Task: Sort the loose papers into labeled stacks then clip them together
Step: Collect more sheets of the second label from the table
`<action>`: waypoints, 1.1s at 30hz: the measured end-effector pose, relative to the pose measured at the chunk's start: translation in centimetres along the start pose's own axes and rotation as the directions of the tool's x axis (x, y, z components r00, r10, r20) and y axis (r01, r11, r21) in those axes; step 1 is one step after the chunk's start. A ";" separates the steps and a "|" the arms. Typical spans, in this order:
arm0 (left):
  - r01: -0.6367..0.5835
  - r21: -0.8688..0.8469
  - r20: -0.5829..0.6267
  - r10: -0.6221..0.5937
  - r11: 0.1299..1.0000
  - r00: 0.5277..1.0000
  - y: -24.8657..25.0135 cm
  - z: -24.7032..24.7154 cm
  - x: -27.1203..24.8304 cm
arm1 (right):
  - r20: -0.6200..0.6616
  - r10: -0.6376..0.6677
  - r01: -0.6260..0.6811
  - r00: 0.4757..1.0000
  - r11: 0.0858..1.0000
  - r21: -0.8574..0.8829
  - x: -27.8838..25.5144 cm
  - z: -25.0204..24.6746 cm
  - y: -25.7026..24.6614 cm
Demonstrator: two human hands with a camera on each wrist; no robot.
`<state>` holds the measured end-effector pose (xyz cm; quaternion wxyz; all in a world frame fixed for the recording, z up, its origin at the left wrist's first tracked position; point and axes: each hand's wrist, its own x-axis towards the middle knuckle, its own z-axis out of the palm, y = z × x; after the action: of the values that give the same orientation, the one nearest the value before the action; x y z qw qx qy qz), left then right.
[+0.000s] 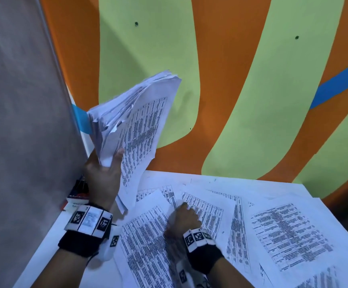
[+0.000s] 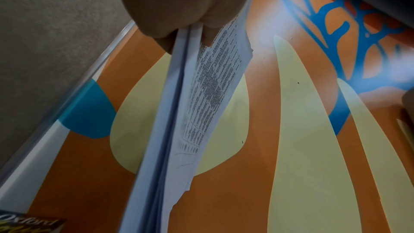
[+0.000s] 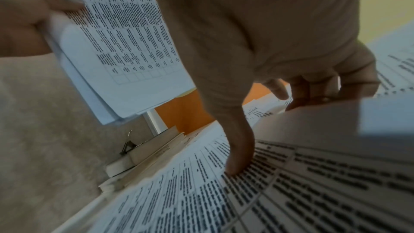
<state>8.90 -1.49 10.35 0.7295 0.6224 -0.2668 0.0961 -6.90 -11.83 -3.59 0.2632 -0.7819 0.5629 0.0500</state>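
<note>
While our left hand (image 1: 103, 169) has its grip clamped on the thick, ragged bundle of white printed sheets (image 1: 135, 121), our right hand (image 1: 184, 217) pinches up one loose printed table sheet (image 1: 208, 213) off the white worktop (image 1: 50, 242). Above the left grip the bundle fans out, so pages could easily slip free.
</note>
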 end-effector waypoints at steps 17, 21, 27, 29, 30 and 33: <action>-0.089 0.011 0.058 0.088 0.996 0.994 0.3 0.2 -0.5 | -0.221 0.050 -0.063 0.974 0.997 -0.052 1.2 1.2 -0.1; -0.091 0.028 0.078 0.089 0.995 0.993 0.1 -0.4 -0.3 | -0.294 0.051 -0.073 0.955 0.995 -0.063 1.6 1.6 -0.1; -0.076 0.011 0.054 0.075 0.997 0.996 -0.3 -0.9 0.3 | -0.178 0.128 -0.133 0.976 0.991 -0.017 1.7 1.0 -1.7; -0.061 0.003 0.054 0.061 0.998 0.997 -0.5 -1.0 0.4 | -0.152 0.167 -0.169 0.974 0.986 -0.003 1.9 0.7 -2.5; -0.055 -0.002 0.055 0.055 0.999 0.997 -0.7 -1.1 0.4 | -0.144 0.195 -0.195 0.970 0.981 0.012 2.0 0.5 -2.8; -0.038 -0.013 0.060 0.038 0.999 0.997 -0.8 -1.1 0.4 | -0.103 0.234 -0.226 0.967 0.971 0.079 2.9 0.4 -2.8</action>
<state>9.91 -0.67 9.75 0.7228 0.6156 -0.3011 0.0895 -3.17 -13.50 -4.04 0.2495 -0.7038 0.6650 0.0176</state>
